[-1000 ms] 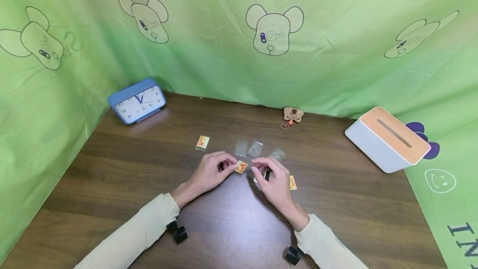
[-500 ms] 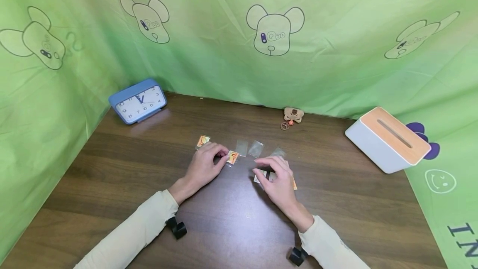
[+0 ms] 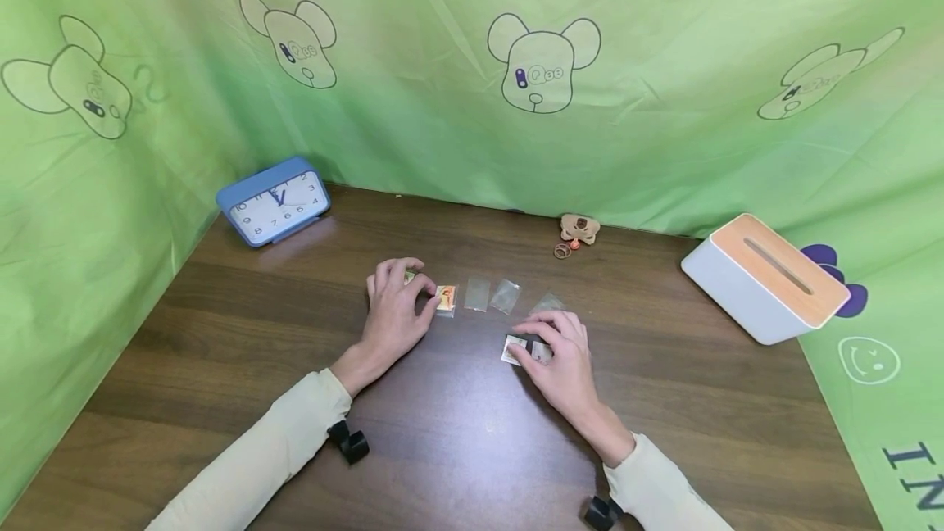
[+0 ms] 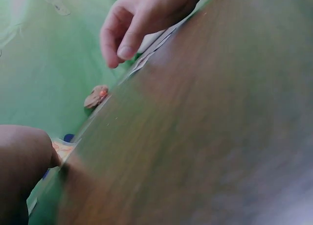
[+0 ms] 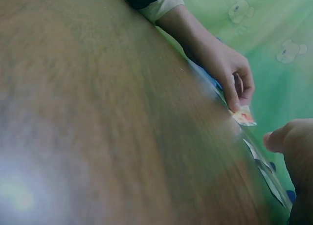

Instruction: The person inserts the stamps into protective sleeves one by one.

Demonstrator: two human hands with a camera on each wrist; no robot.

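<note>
Between thumb and forefinger my left hand (image 3: 394, 307) pinches a small orange-and-yellow picture card (image 3: 446, 298) in a clear sleeve. The right wrist view also shows that card (image 5: 244, 117) at the fingertips. Another sleeved card (image 3: 409, 278) lies mostly covered by the left fingers. My right hand (image 3: 566, 363) hovers, loosely curled, over a pale small card (image 3: 512, 349) and a second card (image 3: 542, 352) beside it. In the left wrist view nothing shows between the fingertips of the right hand (image 4: 139, 27). Several clear sleeves, among them one upright sleeve (image 3: 477, 294), lie behind the cards.
A blue clock (image 3: 274, 203) stands at the back left. Near the curtain lies a brown bear-shaped keychain (image 3: 579, 229). A white box with a wooden slotted lid (image 3: 774, 260) stands at right. Green curtain (image 3: 413, 129) encloses the wooden table (image 3: 457, 449).
My left hand has carried the sleeved card leftward and back, beside the other sleeved card, whose view it now blocks. The right hand has shifted slightly right, hiding the orange card there.
</note>
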